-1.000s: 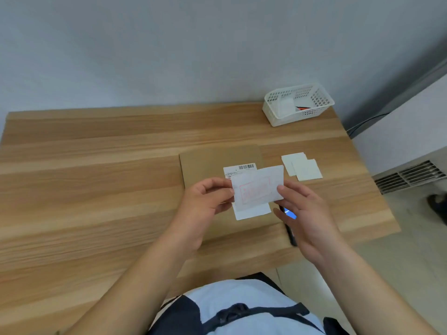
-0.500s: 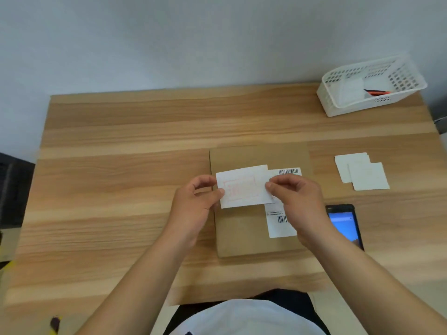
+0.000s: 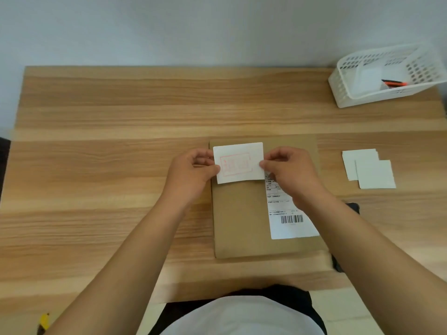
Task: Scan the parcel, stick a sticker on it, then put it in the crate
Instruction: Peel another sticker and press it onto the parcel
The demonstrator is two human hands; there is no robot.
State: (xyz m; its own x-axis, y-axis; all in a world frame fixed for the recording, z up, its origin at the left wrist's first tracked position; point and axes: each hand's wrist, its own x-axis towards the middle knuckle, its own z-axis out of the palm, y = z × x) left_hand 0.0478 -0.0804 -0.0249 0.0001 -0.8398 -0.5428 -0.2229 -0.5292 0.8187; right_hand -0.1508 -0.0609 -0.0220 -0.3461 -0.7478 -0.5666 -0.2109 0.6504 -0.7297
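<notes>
A wooden table (image 3: 101, 170) is set against a pale wall (image 3: 169, 27). A dark device, possibly a phone (image 3: 353, 207), is mostly hidden at the right. Something yellow (image 3: 44, 321) is glimpsed at the lower left.

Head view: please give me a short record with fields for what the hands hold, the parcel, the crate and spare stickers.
left hand: pinches sticker's left edge
right hand: pinches sticker's right edge
sticker: white, red print, over parcel's far left corner
parcel: brown, flat on table, shipping label on right
crate: white, far right corner
spare stickers: right of parcel
</notes>
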